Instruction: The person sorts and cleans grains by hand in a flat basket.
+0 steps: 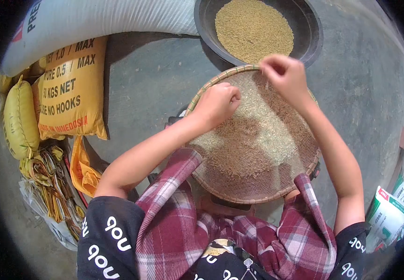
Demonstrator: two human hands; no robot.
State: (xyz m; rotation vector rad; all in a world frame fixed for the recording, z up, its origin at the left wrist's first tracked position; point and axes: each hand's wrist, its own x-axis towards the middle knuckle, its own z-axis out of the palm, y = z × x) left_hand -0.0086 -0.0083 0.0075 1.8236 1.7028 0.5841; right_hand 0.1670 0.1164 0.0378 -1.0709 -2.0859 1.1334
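Observation:
A round woven winnowing tray (253,199) rests across my lap, with unhusked grain (239,158) spread thinly over it. Above the tray's left side, my left hand (218,103) is closed, its fingers curled in; whatever they hold, if anything, is hidden. My right hand (283,78) is raised over the far rim, thumb and fingers pinched together and slightly blurred. I cannot make out anything between them. Just beyond that rim stands a dark basin (206,28) with a heap of golden grain (255,30) in it.
A full yellow sack (73,93) stands at the left beside a smaller yellow bundle (21,119) and folded sacks (52,186). A large white sack (118,18) lies at the back left. Green-and-white bags (388,214) lie at the right. Grey concrete floor (141,88) surrounds the tray.

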